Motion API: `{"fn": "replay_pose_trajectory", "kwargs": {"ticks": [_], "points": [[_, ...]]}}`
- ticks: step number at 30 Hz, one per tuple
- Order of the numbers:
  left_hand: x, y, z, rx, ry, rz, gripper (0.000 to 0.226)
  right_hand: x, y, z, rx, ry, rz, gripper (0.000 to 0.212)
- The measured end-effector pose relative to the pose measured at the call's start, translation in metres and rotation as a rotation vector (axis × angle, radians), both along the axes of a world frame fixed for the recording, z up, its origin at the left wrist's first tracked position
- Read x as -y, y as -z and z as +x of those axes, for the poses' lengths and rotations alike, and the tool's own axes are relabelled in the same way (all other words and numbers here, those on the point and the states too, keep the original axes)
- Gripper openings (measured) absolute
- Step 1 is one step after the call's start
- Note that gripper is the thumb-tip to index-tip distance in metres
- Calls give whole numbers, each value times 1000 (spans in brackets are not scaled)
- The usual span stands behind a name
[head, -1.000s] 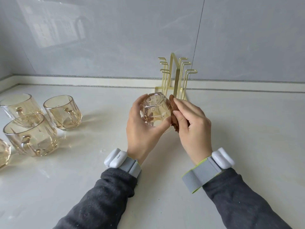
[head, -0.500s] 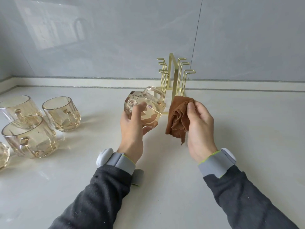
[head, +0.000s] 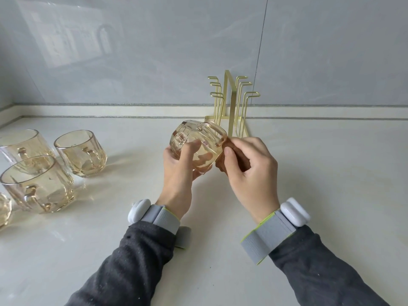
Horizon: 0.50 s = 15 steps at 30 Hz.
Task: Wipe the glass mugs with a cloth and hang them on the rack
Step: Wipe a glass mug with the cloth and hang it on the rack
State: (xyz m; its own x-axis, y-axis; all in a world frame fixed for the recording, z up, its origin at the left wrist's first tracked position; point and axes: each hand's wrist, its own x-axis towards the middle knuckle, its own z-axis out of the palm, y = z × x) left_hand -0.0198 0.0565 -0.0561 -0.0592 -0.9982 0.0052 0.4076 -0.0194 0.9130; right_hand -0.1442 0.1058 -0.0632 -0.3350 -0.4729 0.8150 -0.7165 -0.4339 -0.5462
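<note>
Noted upright spare mugs (head: pixel 80 156) at far left of countertop (head: pixel 309 162). Found left hand (head: pixel 178 173) with fingers curled round the held mug (head: pixel 194 140), tilted on its side off the surface, handle uppermost. Recorded right hand (head: pixel 251 171) gripping bunched cloth (head: pixel 221 164) against that mug's right end, in front of the rack (head: pixel 229 102).

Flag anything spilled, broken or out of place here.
Nothing stands out. Three mugs stand upright on the counter, the rack's hooks are bare, and the left hand holds a mug against the right hand's cloth.
</note>
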Motion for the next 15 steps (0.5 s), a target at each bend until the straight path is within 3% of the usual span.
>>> {"fn": "replay_pose_trajectory", "kwargs": {"ticks": [6, 10, 15], "points": [[-3, -1, 1, 34, -50, -3, 61, -1, 1, 3, -66, 15, -19, 17], [-2, -2, 1, 66, -93, -3, 77, 1, 4, 5, -173, 35, -55, 17], [-1, 0, 2, 57, -117, 17, 67, 2, 9, 9, -264, -9, -67, 14]]}}
